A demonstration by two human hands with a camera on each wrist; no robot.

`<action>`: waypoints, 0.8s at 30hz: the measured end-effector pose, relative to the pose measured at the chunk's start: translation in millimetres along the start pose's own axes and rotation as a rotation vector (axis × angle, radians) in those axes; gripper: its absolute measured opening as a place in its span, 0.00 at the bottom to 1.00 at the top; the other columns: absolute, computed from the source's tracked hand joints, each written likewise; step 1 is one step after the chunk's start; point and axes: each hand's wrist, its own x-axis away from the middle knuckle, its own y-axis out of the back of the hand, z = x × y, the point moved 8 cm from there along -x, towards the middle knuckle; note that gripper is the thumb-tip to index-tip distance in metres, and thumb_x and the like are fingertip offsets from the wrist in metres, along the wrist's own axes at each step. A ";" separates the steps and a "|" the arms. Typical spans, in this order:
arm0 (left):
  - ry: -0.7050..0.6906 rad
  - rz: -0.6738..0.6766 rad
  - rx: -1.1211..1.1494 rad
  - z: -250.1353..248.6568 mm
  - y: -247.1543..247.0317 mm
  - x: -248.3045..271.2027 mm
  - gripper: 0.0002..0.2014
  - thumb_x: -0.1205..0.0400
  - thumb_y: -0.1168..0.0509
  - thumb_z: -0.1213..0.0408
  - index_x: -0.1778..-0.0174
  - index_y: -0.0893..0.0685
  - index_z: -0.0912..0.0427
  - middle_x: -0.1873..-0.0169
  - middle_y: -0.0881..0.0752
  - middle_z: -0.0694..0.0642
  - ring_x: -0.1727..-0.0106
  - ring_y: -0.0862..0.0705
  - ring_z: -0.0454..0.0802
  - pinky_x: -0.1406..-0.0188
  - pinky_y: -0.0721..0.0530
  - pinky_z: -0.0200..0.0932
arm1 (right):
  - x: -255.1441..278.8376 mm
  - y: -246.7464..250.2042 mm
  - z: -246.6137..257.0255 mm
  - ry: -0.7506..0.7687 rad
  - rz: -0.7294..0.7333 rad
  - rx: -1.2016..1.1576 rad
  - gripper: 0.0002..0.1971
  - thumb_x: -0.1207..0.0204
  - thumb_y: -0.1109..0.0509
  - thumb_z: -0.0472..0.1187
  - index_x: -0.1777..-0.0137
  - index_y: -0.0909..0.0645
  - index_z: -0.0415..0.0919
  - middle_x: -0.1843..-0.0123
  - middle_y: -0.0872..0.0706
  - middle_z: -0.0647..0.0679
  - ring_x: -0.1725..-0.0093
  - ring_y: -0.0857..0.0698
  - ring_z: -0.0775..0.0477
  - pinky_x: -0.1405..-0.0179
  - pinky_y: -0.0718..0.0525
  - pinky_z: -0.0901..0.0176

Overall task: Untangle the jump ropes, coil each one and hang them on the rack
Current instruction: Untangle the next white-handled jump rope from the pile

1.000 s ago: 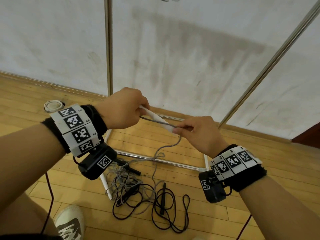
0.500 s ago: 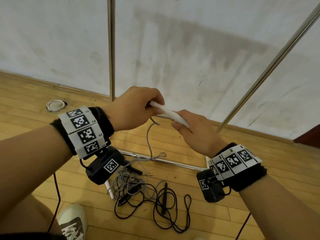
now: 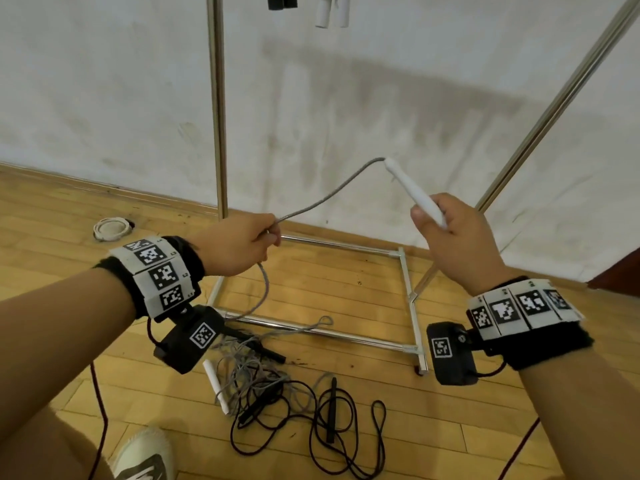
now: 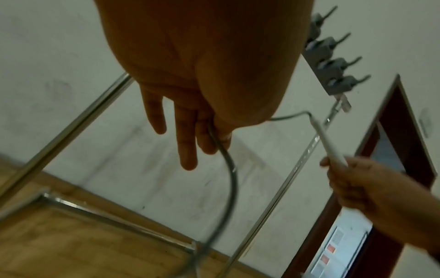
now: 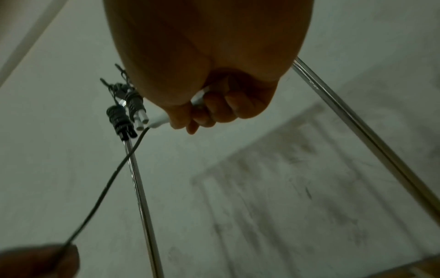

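My right hand [image 3: 446, 233] grips a white jump-rope handle [image 3: 414, 190] that points up and left. Its grey cord [image 3: 329, 197] runs down-left to my left hand [image 3: 242, 244], which pinches it between thumb and fingers; the wrist view shows the cord [image 4: 232, 180] leaving that hand and dropping to the floor. On the wood floor below lies a tangle of grey cord [image 3: 242, 365] with a second white handle [image 3: 216, 386], mixed with a black rope [image 3: 311, 424] and its black handle [image 3: 331, 410]. Coiled ropes [image 5: 128, 111] hang from the rack's top.
The metal rack's left upright [image 3: 217, 109], slanted right pole [image 3: 554, 105] and floor frame [image 3: 410, 299] stand against the white wall. A white round object [image 3: 111, 228] lies by the baseboard. My shoe [image 3: 145, 455] is at the bottom left. Hooks [image 4: 333, 62] line the rack's top bar.
My hands have pulled apart: the right one carried the white handle up and right, while the left slid off the handle and along the grey cord, now stretched between them.
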 end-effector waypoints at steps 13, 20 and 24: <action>0.015 0.114 -0.093 20.1 -14.5 -10.3 0.13 0.11 0.43 0.60 0.58 0.18 0.45 0.61 0.14 0.43 0.57 0.17 0.38 0.62 0.28 0.34 | -5.7 46.0 -56.5 -0.263 -0.258 -0.199 0.16 0.17 0.36 0.53 0.66 0.28 0.52 0.69 0.28 0.54 0.70 0.28 0.54 0.68 0.29 0.58; -0.016 0.024 -0.140 1.7 -8.9 -17.6 0.16 0.10 0.45 0.51 0.54 0.12 0.45 0.71 0.17 0.47 0.72 0.21 0.38 0.71 0.31 0.35 | -2.8 36.4 -52.4 -0.334 -0.277 -0.320 0.14 0.18 0.34 0.53 0.64 0.25 0.49 0.68 0.24 0.52 0.69 0.25 0.50 0.66 0.24 0.54; -0.112 -0.016 -0.222 -35.8 -8.6 -17.9 0.16 0.11 0.45 0.50 0.48 0.11 0.45 0.70 0.19 0.41 0.70 0.22 0.35 0.72 0.32 0.34 | 1.6 -2.0 -12.9 -0.204 -0.026 -0.319 0.06 0.20 0.31 0.49 0.57 0.19 0.51 0.63 0.20 0.55 0.71 0.24 0.58 0.71 0.24 0.60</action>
